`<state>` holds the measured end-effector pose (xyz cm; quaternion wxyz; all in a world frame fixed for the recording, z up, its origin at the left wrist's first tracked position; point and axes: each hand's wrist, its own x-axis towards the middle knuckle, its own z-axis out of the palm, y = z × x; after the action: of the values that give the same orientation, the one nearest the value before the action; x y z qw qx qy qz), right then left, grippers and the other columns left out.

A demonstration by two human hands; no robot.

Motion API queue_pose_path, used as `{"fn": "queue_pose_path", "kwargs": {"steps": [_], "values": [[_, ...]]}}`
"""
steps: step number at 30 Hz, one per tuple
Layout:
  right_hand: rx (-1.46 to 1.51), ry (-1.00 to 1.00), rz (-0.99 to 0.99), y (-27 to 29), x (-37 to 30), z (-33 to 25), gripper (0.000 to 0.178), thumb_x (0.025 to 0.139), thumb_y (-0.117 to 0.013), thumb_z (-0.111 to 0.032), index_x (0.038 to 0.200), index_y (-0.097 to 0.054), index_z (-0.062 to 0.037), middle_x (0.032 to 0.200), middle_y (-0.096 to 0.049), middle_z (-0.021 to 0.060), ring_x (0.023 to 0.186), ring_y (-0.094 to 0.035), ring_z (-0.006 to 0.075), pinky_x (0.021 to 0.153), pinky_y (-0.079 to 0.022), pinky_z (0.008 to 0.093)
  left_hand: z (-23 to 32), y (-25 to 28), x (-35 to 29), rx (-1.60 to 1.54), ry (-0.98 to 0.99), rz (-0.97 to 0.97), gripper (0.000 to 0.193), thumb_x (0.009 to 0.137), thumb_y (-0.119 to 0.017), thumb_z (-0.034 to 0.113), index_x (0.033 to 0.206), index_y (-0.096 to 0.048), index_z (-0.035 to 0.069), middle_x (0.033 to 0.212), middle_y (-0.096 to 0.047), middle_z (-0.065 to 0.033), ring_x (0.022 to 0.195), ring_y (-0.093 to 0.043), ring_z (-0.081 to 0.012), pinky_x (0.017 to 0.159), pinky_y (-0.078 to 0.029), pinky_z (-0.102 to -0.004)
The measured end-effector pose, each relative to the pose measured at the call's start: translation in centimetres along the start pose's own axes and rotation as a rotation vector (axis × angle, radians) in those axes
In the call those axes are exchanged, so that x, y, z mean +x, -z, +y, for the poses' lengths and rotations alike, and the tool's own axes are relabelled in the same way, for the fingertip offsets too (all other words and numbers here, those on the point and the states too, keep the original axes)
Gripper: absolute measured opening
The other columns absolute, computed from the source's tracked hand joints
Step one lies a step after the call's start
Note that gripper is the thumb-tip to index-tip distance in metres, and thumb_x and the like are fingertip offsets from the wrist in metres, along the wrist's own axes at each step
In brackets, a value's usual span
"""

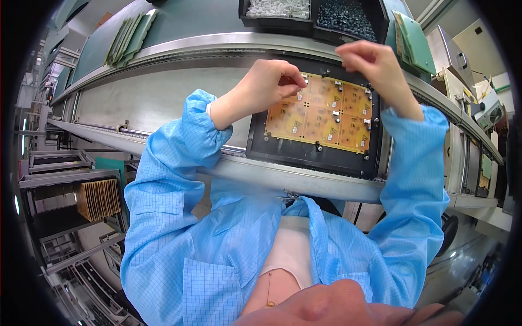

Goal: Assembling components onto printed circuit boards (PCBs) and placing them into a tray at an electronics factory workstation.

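Observation:
An orange panel of several joined circuit boards (322,120) lies in a black carrier frame (261,148). Small white and black components stand on the boards, mostly near their edges. My left hand (265,82) is over the panel's upper left part, its thumb and fingers pinched together; whatever may be between the fingertips is too small to make out. Above the panel's upper right corner, my right hand (368,58) hangs with curled fingers, just in front of the parts bins. Its fingertips are bunched and slightly blurred, so anything in them is hidden.
Beyond the rail (217,41) stand a black bin of white parts (278,8) and a bin of dark parts (346,20). Green boards lean at the far left (130,39) and far right (415,44). A rack of brown boards (99,199) is at lower left.

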<state>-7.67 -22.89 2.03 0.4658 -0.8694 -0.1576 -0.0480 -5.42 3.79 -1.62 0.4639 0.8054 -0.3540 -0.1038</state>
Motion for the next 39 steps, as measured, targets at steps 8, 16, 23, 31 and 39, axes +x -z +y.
{"fn": "queue_pose_path", "kwargs": {"steps": [8,16,23,31,39], "values": [[0.577,-0.276,-0.108,-3.9,-5.5,-1.0,0.021,0.089,-0.068,0.002,0.109,-0.070,0.0066,0.110,-0.065,0.0097,0.096,-0.068,0.0169,0.087,-0.056,0.0279,0.4,-2.4,-1.4,0.290,-0.190,0.012,0.014,0.082,-0.070,0.010,0.096,-0.068,0.006,0.087,-0.069,-0.0121,0.084,-0.068,-0.0292,0.076,-0.055,-0.0380],[0.581,-0.277,-0.104,-4.1,-5.5,-0.2,0.020,0.090,-0.067,0.001,0.109,-0.071,0.0057,0.109,-0.066,0.0097,0.095,-0.068,0.0170,0.087,-0.057,0.0275,0.0,-2.8,-1.5,0.427,-0.386,0.079,0.011,0.081,-0.069,0.006,0.092,-0.069,0.005,0.086,-0.067,-0.0138,0.084,-0.065,-0.0324,0.070,-0.055,-0.0404],[0.576,-0.276,-0.091,-4.6,-5.5,0.0,0.020,0.090,-0.067,0.000,0.109,-0.071,0.0044,0.108,-0.067,0.0096,0.095,-0.069,0.0169,0.087,-0.057,0.0282,0.0,-3.2,-1.7,0.399,-0.433,0.140,0.012,0.078,-0.069,0.002,0.090,-0.068,0.003,0.082,-0.066,-0.0127,0.080,-0.064,-0.0317,0.068,-0.054,-0.0411],[0.636,-0.312,-0.090,-4.6,-5.7,0.4,0.024,0.093,-0.066,-0.003,0.115,-0.068,0.0050,0.107,-0.067,0.0101,0.097,-0.069,0.0175,0.086,-0.058,0.0285,0.1,-3.1,-1.8,0.495,-0.477,0.084,0.019,0.077,-0.069,0.002,0.095,-0.065,0.004,0.084,-0.064,-0.0116,0.082,-0.062,-0.0305,0.070,-0.054,-0.0395],[0.716,-0.371,-0.088,-4.5,-5.5,0.4,0.027,0.094,-0.066,-0.006,0.119,-0.066,0.0036,0.103,-0.069,0.0097,0.096,-0.069,0.0160,0.086,-0.058,0.0286,-0.2,-3.5,-1.7,0.520,-0.480,0.093,0.020,0.076,-0.068,0.004,0.093,-0.060,0.005,0.084,-0.064,-0.0090,0.088,-0.062,-0.0275,0.076,-0.054,-0.0365]]}}
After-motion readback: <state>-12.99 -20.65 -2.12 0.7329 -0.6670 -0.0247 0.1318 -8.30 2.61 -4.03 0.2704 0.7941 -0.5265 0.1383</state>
